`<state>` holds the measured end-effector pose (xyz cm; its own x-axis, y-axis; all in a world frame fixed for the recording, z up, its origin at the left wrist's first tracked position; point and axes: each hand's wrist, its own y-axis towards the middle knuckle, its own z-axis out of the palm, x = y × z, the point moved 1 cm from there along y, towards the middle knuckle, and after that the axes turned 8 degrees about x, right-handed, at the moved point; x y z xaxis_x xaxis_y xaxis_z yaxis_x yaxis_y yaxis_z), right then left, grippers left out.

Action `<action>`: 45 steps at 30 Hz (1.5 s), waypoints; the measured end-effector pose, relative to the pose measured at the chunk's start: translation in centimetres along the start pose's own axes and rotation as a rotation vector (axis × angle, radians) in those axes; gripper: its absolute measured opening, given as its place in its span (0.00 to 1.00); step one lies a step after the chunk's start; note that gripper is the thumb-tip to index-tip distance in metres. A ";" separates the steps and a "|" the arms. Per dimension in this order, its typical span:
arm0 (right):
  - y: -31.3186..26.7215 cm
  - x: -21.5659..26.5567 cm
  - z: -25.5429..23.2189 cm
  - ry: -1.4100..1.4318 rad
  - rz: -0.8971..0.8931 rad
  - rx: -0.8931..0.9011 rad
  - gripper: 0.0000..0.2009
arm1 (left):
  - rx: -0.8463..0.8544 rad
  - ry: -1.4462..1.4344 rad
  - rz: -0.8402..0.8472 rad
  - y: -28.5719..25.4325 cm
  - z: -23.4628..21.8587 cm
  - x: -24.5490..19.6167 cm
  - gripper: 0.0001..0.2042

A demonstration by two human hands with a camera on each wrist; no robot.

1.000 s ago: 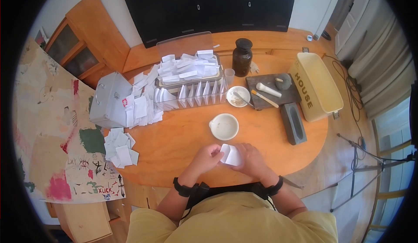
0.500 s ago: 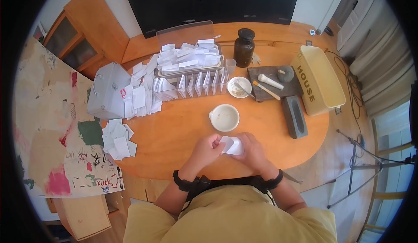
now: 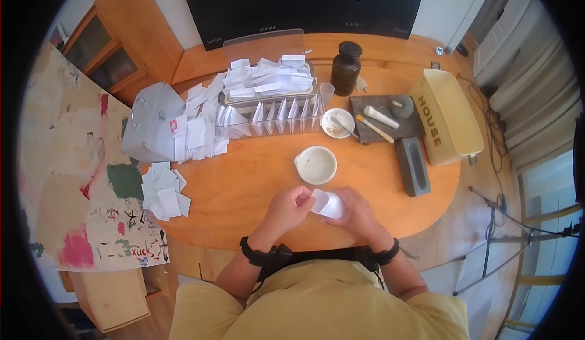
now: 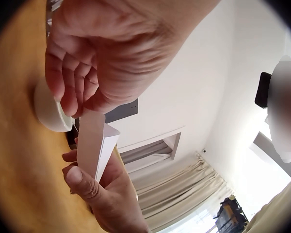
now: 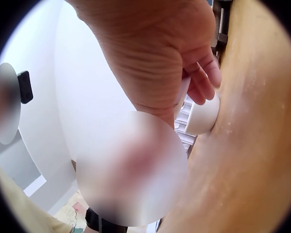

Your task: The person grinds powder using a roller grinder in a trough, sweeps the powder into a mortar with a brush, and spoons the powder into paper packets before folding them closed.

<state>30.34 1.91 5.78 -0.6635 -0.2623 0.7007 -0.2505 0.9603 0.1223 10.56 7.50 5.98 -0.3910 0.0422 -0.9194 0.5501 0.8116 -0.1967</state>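
Between my two hands, over the near edge of the table, is a small folded white paper packet (image 3: 331,206). My left hand (image 3: 287,211) pinches its upper flap between thumb and fingertips. In the left wrist view the packet (image 4: 93,141) stands with its folded layers spread apart at one side. My right hand (image 3: 358,213) grips the other end, thumb (image 4: 82,178) on the near face. That hand hides most of the packet in the right wrist view. Just beyond both hands sits a white spouted mortar (image 3: 316,165).
Folded packets fill a clear rack (image 3: 271,127) and a tray behind it; loose papers (image 3: 166,191) lie left by a silver case (image 3: 152,120). Farther right are a small dish (image 3: 337,131), pestle (image 3: 381,117), brush (image 3: 375,129), dark trough (image 3: 413,168), brown jar (image 3: 345,72) and yellow bin (image 3: 451,111).
The packet has tilted slightly and shifted a little to the right with both hands, still held by them. The head view has moved a little; the table things stand as before.
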 end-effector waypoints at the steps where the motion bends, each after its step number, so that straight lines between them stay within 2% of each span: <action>1: 0.0 0.0 -0.1 0.000 -0.017 -0.001 0.32 | 0.006 0.008 -0.029 0.1 0.1 0.3 0.10; 2: 0.1 0.0 -0.2 0.000 -0.035 0.000 0.32 | 0.010 0.015 -0.058 0.1 0.0 0.5 0.10; 5: 0.8 -0.3 -1.8 -0.118 0.078 0.035 0.32 | -0.095 -0.003 -0.073 -0.3 -0.5 -0.1 0.10; 8: 2.6 -1.1 -3.9 -0.260 0.069 0.016 0.32 | -0.132 0.027 -0.109 -0.7 -1.3 1.5 0.10; 9: 3.4 -0.9 -4.5 -0.285 0.111 0.066 0.30 | -0.145 0.022 -0.111 -1.0 -1.6 1.9 0.10; 12: 5.9 -0.6 -5.5 -0.450 0.056 0.111 0.28 | -0.187 0.020 -0.113 -2.0 -2.4 3.1 0.10; 15: 8.1 -0.2 -5.5 -0.639 -0.042 0.205 0.22 | -0.229 0.009 -0.109 -3.0 -2.8 4.2 0.10; 21: 11.2 1.7 -3.4 -1.023 -0.141 0.398 0.09 | -0.273 -0.044 -0.125 -4.2 -3.4 5.1 0.10; 24: 11.9 2.8 -2.8 -1.152 -0.159 0.456 0.08 | -0.276 -0.035 -0.141 -4.5 -3.7 5.1 0.11; 27: 12.1 3.6 -2.7 -1.224 -0.164 0.500 0.08 | -0.284 -0.024 -0.128 -4.5 -3.8 5.2 0.11; 30: 12.4 3.5 -2.6 -1.234 -0.096 0.515 0.08 | -0.281 -0.037 -0.125 -4.6 -3.9 5.1 0.10; 36: 12.0 2.7 -2.9 -1.157 -0.168 0.472 0.08 | -0.261 -0.047 -0.132 -4.5 -3.7 4.9 0.10; 39: 11.9 3.4 -3.0 -1.205 -0.132 0.502 0.09 | -0.255 -0.044 -0.132 -4.5 -3.4 5.6 0.10; 42: 12.0 3.7 -3.1 -1.153 -0.179 0.405 0.12 | -0.257 -0.040 -0.112 -4.3 -3.3 5.6 0.10; 45: 11.7 3.4 -3.3 -1.115 -0.070 0.548 0.14 | -0.258 -0.057 -0.100 -4.5 -3.2 5.2 0.11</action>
<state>27.49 12.53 11.91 -0.8062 -0.5058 -0.3070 -0.3929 0.8456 -0.3613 3.66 5.94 3.18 -0.3874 -0.0725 -0.9191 0.3023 0.9318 -0.2009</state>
